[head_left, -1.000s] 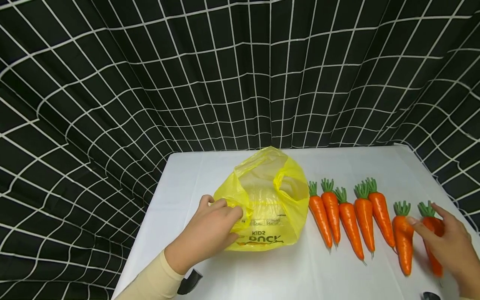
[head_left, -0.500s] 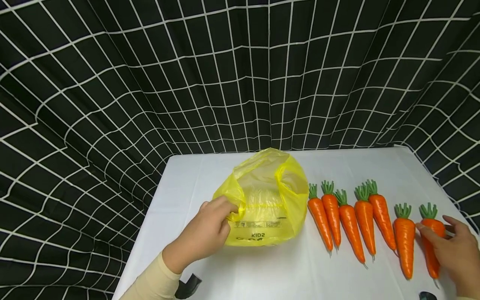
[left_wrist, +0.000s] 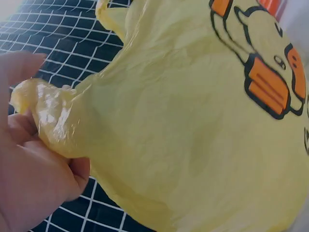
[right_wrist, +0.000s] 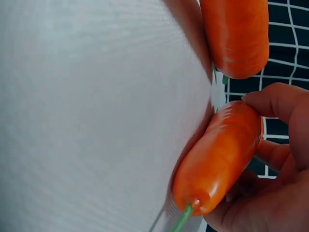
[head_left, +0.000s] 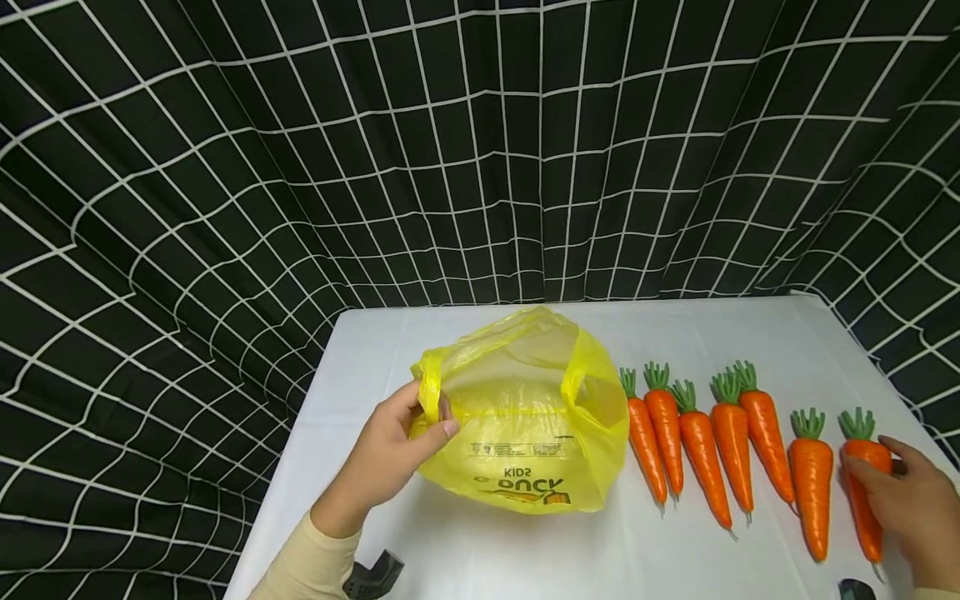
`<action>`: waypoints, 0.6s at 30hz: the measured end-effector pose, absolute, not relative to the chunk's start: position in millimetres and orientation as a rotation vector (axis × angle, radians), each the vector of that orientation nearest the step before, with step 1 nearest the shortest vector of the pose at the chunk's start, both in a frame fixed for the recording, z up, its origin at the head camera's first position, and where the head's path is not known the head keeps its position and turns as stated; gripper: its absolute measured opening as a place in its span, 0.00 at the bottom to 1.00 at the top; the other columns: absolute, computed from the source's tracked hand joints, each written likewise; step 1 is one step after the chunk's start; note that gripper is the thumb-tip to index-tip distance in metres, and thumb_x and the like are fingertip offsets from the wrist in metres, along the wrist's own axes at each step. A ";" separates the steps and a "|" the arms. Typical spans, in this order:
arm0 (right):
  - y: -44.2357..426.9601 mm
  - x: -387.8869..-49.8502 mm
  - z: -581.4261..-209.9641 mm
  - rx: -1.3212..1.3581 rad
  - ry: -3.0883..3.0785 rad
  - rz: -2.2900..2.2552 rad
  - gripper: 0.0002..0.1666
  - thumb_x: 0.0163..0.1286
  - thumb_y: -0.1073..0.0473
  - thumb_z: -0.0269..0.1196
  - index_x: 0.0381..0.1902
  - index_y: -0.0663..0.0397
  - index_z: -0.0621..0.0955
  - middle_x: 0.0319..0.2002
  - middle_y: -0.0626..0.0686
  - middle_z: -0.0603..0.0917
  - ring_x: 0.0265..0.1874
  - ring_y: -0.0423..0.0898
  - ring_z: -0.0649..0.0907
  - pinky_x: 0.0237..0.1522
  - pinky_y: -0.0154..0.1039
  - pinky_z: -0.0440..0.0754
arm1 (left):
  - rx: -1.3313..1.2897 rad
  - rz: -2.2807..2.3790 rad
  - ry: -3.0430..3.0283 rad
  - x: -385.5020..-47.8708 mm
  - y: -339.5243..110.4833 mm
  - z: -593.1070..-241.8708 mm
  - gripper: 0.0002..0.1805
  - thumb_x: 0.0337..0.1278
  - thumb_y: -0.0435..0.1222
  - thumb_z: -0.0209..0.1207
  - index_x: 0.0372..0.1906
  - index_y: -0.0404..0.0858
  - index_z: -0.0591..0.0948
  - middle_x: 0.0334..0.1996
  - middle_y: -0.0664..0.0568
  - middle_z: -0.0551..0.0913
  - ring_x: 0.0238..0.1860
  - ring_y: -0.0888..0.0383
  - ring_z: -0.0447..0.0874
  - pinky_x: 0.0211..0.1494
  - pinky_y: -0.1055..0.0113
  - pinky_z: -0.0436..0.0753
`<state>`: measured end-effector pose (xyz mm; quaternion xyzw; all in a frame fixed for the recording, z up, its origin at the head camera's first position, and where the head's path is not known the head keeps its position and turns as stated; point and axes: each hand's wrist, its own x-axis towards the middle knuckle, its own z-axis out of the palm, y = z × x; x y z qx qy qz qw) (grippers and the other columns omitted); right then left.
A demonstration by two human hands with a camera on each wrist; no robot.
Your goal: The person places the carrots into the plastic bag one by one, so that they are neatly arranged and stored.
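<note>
My left hand point(head_left: 386, 446) holds the left handle of a thin yellow plastic bag point(head_left: 517, 454), whose mouth gapes toward me. Upside-down lettering shows on the bag, and a duck drawing point(left_wrist: 270, 67) appears in the left wrist view. At the far right, my right hand point(head_left: 911, 508) grips the outermost orange carrot point(head_left: 861, 500), thumb on one side and fingers on the other. This carrot point(right_wrist: 219, 157) still lies on the white cloth in the right wrist view. Beside it, apart from the hand, lies another carrot point(head_left: 812, 496).
Several more carrots, one of them an upright-laid carrot point(head_left: 705, 467), form a row between bag and right hand, green tops pointing away. A black object point(head_left: 375, 575) sits near my left forearm. Black grid-patterned curtains point(head_left: 487, 167) surround the white-covered table point(head_left: 555, 558).
My left hand has shifted its hold onto the bag's handle, pulling it left and widening the mouth. My right hand has settled around the outermost carrot, which has barely moved.
</note>
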<state>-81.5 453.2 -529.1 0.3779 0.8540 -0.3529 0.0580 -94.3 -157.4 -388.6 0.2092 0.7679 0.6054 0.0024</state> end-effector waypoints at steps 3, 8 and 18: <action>453.3 -81.9 -527.1 1.151 2.584 -1.056 0.47 0.87 0.52 0.56 0.83 0.74 0.46 0.75 0.84 0.53 0.64 0.80 0.64 0.69 0.74 0.68 | 0.674 2.014 2.366 -96.2 -157.0 -388.8 0.05 0.76 0.29 0.64 0.42 0.34 0.78 0.39 0.43 0.78 0.42 0.47 0.81 0.43 0.60 0.86; 455.2 -80.3 -525.9 1.154 2.561 -1.056 0.46 0.86 0.53 0.59 0.82 0.76 0.49 0.69 0.84 0.56 0.58 0.78 0.67 0.67 0.72 0.73 | 0.671 2.177 2.280 -97.8 -156.5 -389.1 0.03 0.79 0.27 0.59 0.45 0.28 0.79 0.40 0.38 0.81 0.43 0.46 0.83 0.52 0.59 0.87; 451.6 -75.9 -516.8 1.048 2.582 -1.126 0.45 0.82 0.61 0.63 0.77 0.79 0.50 0.62 0.84 0.59 0.53 0.76 0.70 0.46 0.61 0.87 | 0.598 2.418 2.009 -99.4 -157.8 -390.2 0.14 0.79 0.24 0.52 0.60 0.22 0.69 0.31 0.43 0.79 0.35 0.51 0.81 0.48 0.61 0.86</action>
